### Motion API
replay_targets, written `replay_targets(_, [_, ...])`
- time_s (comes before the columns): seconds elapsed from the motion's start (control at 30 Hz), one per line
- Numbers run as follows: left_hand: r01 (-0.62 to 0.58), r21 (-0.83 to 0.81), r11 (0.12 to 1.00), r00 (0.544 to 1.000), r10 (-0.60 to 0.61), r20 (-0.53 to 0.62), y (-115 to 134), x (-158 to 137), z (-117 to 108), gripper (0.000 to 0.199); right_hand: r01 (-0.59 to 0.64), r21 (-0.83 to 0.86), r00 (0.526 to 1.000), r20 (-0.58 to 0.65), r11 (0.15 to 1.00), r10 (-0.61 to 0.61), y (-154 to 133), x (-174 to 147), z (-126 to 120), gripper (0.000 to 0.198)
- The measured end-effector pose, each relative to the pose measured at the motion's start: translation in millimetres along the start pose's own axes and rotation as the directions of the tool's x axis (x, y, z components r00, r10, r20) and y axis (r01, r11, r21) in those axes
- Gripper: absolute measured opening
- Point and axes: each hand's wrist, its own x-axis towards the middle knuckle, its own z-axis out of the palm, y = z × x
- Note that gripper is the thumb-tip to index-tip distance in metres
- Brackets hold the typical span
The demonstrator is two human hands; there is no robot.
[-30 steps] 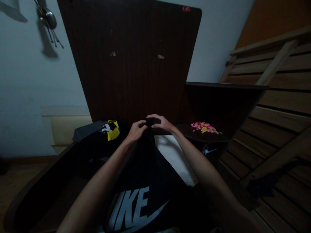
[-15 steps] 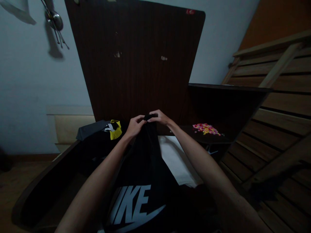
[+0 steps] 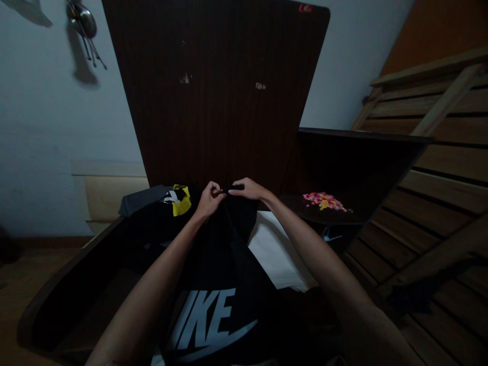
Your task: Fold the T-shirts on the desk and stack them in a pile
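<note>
A black cloth piece with large white lettering, "IKE" over a swoosh (image 3: 221,320), spreads in front of me; whether it is a garment or a bag I cannot tell. At its far, gathered edge my left hand (image 3: 209,201) pinches the dark fabric between thumb and bent fingers. Close to its right, my right hand (image 3: 247,189) grips the same edge, thumb below and fingers on top. A short dark stretch of the edge runs between the two hands. Under my right forearm lies a folded white cloth (image 3: 280,254).
A dark wooden panel (image 3: 221,101) stands upright behind my hands. Left of them lies a grey, black and yellow cloth bundle (image 3: 181,200). Small colourful pieces (image 3: 326,201) are heaped on a dark shelf at right. Wooden slats (image 3: 446,193) rise beyond, and a curved dark edge (image 3: 57,290) runs at left.
Both hands have come down slightly and my left hand has shifted a little left, its fingers curling tighter. The cloth's gathered edge sits lower and spreads wider to the right.
</note>
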Motion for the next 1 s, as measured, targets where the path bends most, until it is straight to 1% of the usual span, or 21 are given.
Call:
replay_targets(0.1, [-0.089,0.131,0.987,0.995,0.083,0.05,3,-5,2,0.009,-0.011,-0.133,0.999,-0.039,0.991,0.006,8,0,4,0.025])
replay_targets(0.17, [-0.103,0.227,0.968,0.994,0.091,0.066,7,-8,4,0.004,-0.032,-0.203,0.998,-0.065,0.979,0.02,9,1,8,0.019])
replay_targets(0.3, [-0.091,0.434,0.896,0.994,0.053,0.099,11,-16,14,0.014,-0.141,-0.362,0.987,-0.129,0.922,0.1,1,0,15,0.019])
replay_targets(0.37, [-0.083,0.496,0.865,0.99,0.013,0.143,10,-23,18,0.015,-0.223,-0.455,0.972,-0.172,0.862,0.16,-6,-3,16,0.022])
replay_targets(0.43, [-0.053,0.525,0.849,0.978,-0.063,0.201,7,-30,20,0.014,-0.301,-0.541,0.952,-0.21,0.785,0.22,-12,-5,13,0.026])
replay_targets(0.53, [0.014,0.533,0.846,0.928,-0.209,0.309,0,-41,19,0.011,-0.388,-0.624,0.922,-0.264,0.678,0.285,-16,-8,5,0.03])
replay_targets(0.6, [0.039,0.542,0.839,0.893,-0.272,0.358,-5,-47,15,0.013,-0.434,-0.645,0.901,-0.302,0.628,0.312,-15,-11,-3,0.033])
replay_targets(0.63, [0.044,0.549,0.835,0.885,-0.288,0.367,-6,-49,12,0.013,-0.458,-0.647,0.889,-0.321,0.61,0.326,-13,-13,-7,0.034])
replay_targets(0.73, [0.061,0.561,0.826,0.878,-0.312,0.363,-8,-52,4,0.014,-0.541,-0.619,0.841,-0.39,0.569,0.376,-7,-19,-20,0.036])
replay_targets(0.83, [0.075,0.571,0.818,0.885,-0.318,0.339,-8,-53,1,0.014,-0.608,-0.577,0.794,-0.451,0.546,0.407,-1,-25,-32,0.036])
replay_targets(0.93, [0.067,0.624,0.779,0.911,-0.303,0.28,-7,-59,7,0.008,-0.641,-0.543,0.766,-0.495,0.541,0.411,3,-30,-40,0.036])
replay_targets(0.97, [0.07,0.65,0.756,0.918,-0.304,0.255,-7,-63,10,0.011,-0.649,-0.536,0.759,-0.505,0.541,0.41,5,-31,-42,0.035])
replay_targets(1.0, [0.077,0.678,0.731,0.922,-0.311,0.231,-7,-67,15,0.018,-0.652,-0.53,0.756,-0.512,0.542,0.409,5,-32,-43,0.035])
